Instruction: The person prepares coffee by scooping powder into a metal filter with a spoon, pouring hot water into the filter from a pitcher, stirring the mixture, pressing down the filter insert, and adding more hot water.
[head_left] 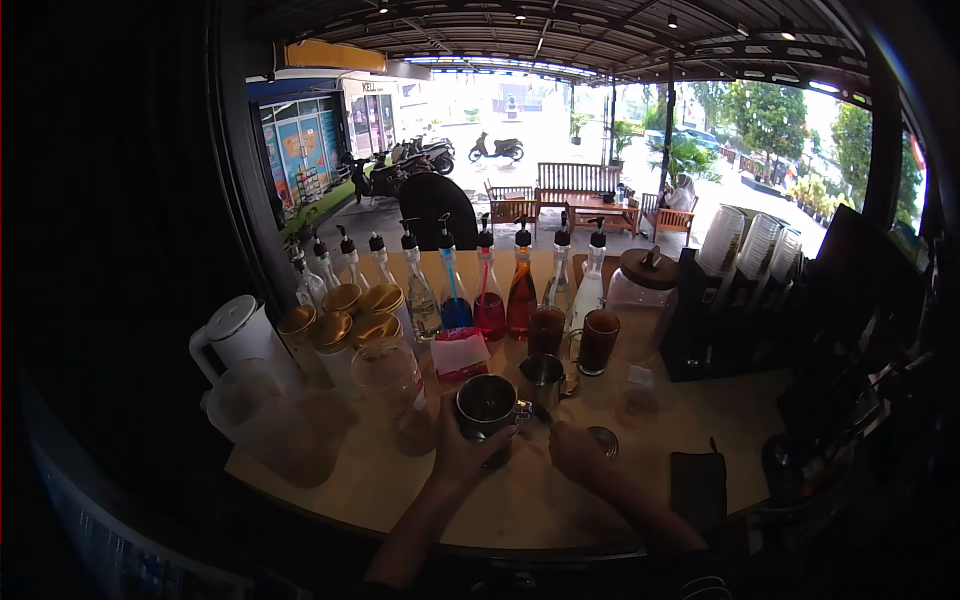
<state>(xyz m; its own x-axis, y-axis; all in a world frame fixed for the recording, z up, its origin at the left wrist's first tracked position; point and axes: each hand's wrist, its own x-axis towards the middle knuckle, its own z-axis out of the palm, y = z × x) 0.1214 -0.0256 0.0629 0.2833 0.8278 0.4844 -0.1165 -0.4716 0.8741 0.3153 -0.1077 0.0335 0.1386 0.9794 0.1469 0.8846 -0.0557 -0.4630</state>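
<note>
My left hand (462,450) is wrapped round a metal cup (487,402) whose handle points right. The inside of the cup looks dark; its contents are hard to make out. My right hand (580,452) is closed just right of the cup, on what looks like a small dark spoon (542,413) pointing toward the cup handle. Behind the cup stands a steel pitcher (543,372). A small round metal lid or dish (604,441) lies beside my right hand. Two glasses of brown drink, a nearer glass (599,345) and a farther glass (546,330), stand beyond the pitcher.
Several pump-top syrup bottles (488,312) line the counter's back edge. At left stand gold-lidded jars (377,330), a white jug (245,340) and a clear plastic container (390,385). A red-and-white packet (460,355), a wooden-lidded jar (645,290), stacked cups (722,240) and a dark cloth (698,488) surround my hands.
</note>
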